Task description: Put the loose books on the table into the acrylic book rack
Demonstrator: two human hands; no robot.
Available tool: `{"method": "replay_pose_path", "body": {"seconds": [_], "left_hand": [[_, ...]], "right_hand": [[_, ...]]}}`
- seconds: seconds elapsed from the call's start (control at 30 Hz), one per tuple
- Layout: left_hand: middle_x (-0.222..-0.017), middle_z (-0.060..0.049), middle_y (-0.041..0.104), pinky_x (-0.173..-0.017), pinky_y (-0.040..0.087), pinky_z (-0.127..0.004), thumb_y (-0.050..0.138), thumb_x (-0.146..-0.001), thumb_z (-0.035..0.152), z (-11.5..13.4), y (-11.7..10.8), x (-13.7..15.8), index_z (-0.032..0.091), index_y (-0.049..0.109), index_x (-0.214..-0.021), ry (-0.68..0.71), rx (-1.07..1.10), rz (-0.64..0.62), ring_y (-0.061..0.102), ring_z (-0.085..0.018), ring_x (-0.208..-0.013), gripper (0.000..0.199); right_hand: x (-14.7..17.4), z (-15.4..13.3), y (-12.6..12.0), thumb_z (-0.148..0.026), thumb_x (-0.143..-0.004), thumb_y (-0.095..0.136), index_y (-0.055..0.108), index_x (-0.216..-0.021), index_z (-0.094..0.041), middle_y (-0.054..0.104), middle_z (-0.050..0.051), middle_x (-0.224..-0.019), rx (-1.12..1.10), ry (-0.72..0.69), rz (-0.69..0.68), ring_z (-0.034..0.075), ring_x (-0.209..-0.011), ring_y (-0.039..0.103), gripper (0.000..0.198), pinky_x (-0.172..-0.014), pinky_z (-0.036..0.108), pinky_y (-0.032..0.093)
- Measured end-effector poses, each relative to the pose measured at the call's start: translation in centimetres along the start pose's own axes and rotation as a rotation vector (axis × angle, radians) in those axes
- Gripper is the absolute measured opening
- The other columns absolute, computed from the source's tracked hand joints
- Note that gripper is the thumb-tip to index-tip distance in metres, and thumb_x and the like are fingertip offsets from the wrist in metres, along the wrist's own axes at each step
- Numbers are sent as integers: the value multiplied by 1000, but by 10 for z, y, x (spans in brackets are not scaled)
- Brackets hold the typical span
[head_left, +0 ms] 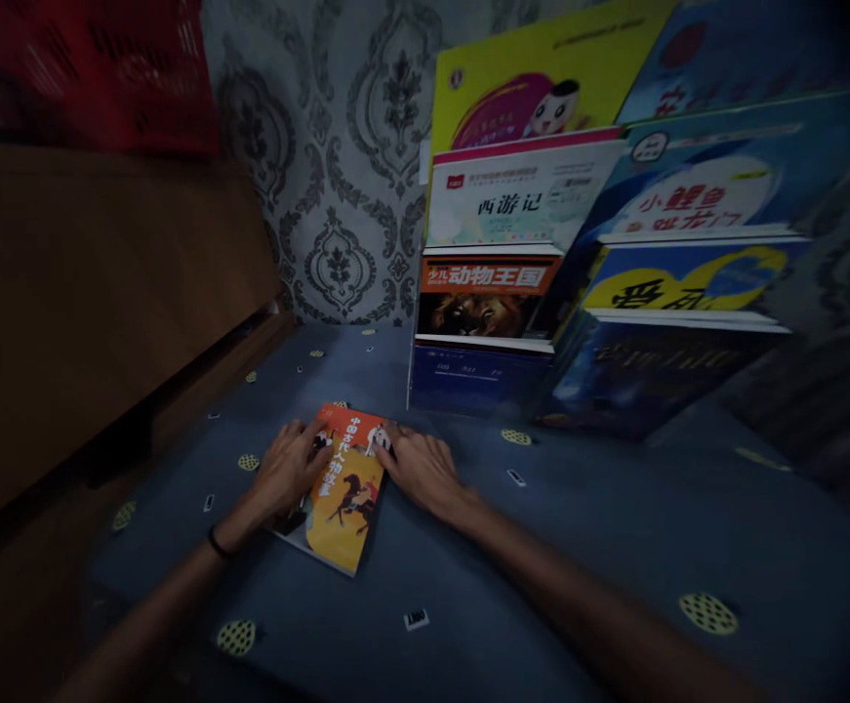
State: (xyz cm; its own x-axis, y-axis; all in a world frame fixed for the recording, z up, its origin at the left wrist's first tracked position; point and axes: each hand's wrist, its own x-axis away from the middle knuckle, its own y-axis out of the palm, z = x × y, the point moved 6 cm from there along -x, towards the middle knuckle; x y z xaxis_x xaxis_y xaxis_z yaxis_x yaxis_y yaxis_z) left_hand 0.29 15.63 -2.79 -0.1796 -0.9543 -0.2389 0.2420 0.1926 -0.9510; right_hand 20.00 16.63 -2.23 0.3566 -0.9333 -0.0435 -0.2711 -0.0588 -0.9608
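A paperback book [347, 483] with an orange and yellow cover, Chinese lettering and a horse rider lies front up on the blue patterned cloth [468, 557]. My left hand [289, 469], a dark band at its wrist, grips the book's left edge, thumb on the cover. From the other side my right hand [419, 467] holds the upper right edge, its thumb also on the cover. The fingers' undersides are hidden.
Behind my right hand stand several upright books in two stepped columns, among them a lion-cover book [487, 303] and a dark blue book [475, 379]. A wooden cabinet [102, 312] bounds the left, with a red basket [139, 78] on top. Patterned wallpaper [337, 264] rises behind.
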Motion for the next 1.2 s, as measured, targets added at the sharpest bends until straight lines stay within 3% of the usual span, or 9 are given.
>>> {"method": "replay_pose_path", "body": {"seconds": [0.13,0.33,0.63,0.73,0.83,0.97,1.07,1.2], "left_hand": [[-105,-10,62,-88,48,-39,42,-101,41,0,3,-10,20,58,-133,24,-15,3,58,-26,-97,41],[-111,-11,60,-90,46,-39,40,-102,40,0,6,-21,20,58,-133,60,-84,-19,56,-25,-100,41],[-113,-12,62,-93,48,-39,36,-104,40,0,13,-24,18,57,-134,139,-89,-19,58,-25,-103,42],[-124,-14,62,-98,48,-43,34,-104,40,-3,16,-29,17,54,-139,173,-49,-54,58,-26,-112,46],[-143,-14,56,-106,44,-45,29,-105,38,-6,17,-38,18,48,-146,270,4,-116,53,-27,-129,49],[-153,-11,49,-113,38,-51,33,-105,33,1,9,-47,24,47,-148,423,-63,-227,38,-30,-145,46],[-149,-15,51,-105,43,-55,38,-103,25,19,1,-47,23,50,-146,408,-192,-207,47,-35,-136,45],[-129,-17,61,-94,51,-47,38,-102,20,60,-2,-28,19,63,-129,415,-143,-100,59,-30,-114,37]], "right_hand": [[-9,0,-2,-41,-103,41,59,-136,-17,74,18,-118,-4,16,9,30,-106,71,44,-84,37,48],[-8,11,1,-44,-103,41,57,-141,-21,72,13,-127,-78,42,43,27,-113,69,48,-86,34,48],[0,22,2,-41,-101,42,60,-140,-22,78,11,-108,-152,96,75,26,-99,72,47,-79,33,48],[-2,27,2,-35,-98,44,68,-127,-20,78,9,-95,-251,88,133,23,-85,70,41,-71,30,44],[-7,34,3,-28,-93,46,72,-95,-17,70,4,-74,-407,16,180,17,-69,62,29,-64,27,38],[-14,41,7,-31,-91,45,48,-56,-20,43,-4,-54,-505,-61,159,12,-56,44,37,-56,26,28],[-15,41,8,-37,-91,45,38,-52,-21,30,-6,-52,-581,-89,156,10,-54,35,43,-55,26,24],[-14,42,6,-42,-94,43,52,-57,-19,35,-6,-53,-709,-91,186,10,-54,35,45,-56,27,25]]}}
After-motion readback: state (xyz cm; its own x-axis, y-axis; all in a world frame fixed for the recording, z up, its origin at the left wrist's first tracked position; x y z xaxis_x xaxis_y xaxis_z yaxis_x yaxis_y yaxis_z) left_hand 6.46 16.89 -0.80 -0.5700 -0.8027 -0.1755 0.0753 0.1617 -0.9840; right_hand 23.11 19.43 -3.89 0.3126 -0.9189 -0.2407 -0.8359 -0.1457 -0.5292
